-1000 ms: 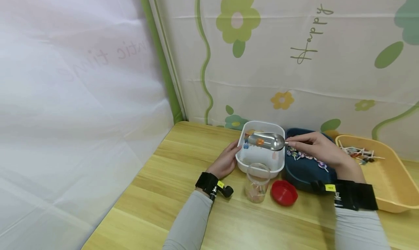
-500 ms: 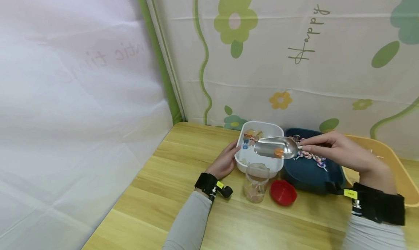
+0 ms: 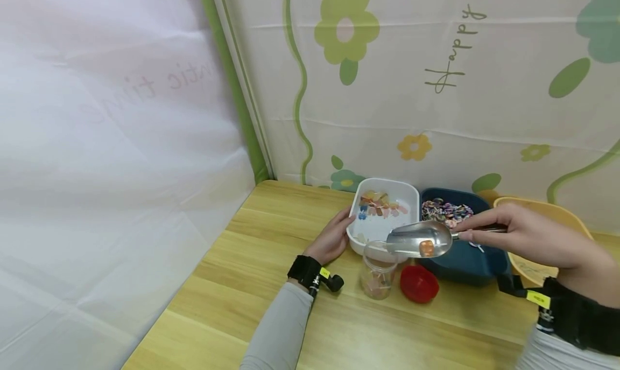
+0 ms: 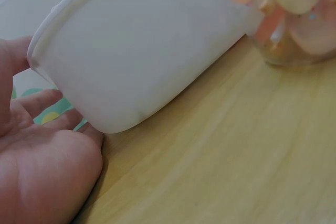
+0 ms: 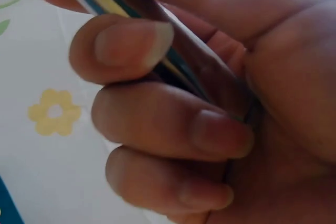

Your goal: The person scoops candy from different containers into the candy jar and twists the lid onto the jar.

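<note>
Head view, centre right: right hand [image 3: 523, 235] grips a metal scoop [image 3: 421, 239] – one orange candy [image 3: 426, 247] inside, not yet tipped – over the part-filled jar [image 3: 379, 270], while left hand [image 3: 333, 239] lies open against the white tub [image 3: 382, 235].

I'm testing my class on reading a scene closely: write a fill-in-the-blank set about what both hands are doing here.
The right hand holds a metal ____ by its handle.
The one candy inside it is ____ in colour.
The left hand rests against the ____ tub.
The lid lying beside the clear jar is ____.

Missing words: scoop; orange; white; red
</note>
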The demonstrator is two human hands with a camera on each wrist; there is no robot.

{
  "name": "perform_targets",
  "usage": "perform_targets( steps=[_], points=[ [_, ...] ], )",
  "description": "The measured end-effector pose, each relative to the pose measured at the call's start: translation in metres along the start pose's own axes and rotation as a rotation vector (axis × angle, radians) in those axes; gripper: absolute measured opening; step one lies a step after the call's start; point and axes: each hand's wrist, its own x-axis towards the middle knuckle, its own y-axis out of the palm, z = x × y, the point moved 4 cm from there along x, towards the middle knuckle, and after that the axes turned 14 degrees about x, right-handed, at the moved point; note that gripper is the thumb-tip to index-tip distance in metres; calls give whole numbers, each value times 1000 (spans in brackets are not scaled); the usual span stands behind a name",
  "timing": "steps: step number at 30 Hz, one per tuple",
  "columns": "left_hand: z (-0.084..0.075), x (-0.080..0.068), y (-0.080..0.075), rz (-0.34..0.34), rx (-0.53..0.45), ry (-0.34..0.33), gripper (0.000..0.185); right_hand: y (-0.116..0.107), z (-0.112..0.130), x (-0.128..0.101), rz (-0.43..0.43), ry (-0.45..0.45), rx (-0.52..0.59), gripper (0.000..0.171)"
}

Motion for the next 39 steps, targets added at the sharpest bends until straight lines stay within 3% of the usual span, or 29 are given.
perform_targets(
  steps=[17, 23, 26, 32, 39],
  points=[
    [2, 2, -2, 9, 1, 11, 54, 4, 10, -1, 53, 41, -27, 21],
    [3, 2, -2, 10, 1, 13, 54, 4, 11, -3, 22, 18, -58, 22],
    [2, 2, -2, 9, 0, 8, 55, 2, 10, -2, -13, 51, -83, 21],
    [2, 3, -2, -1, -14, -1, 54, 2, 3, 13, -69, 76, -99, 19],
    [1, 2, -1, -14, -15, -14, 54, 13, -19, 46, -66, 151, -159, 20]
  ],
)
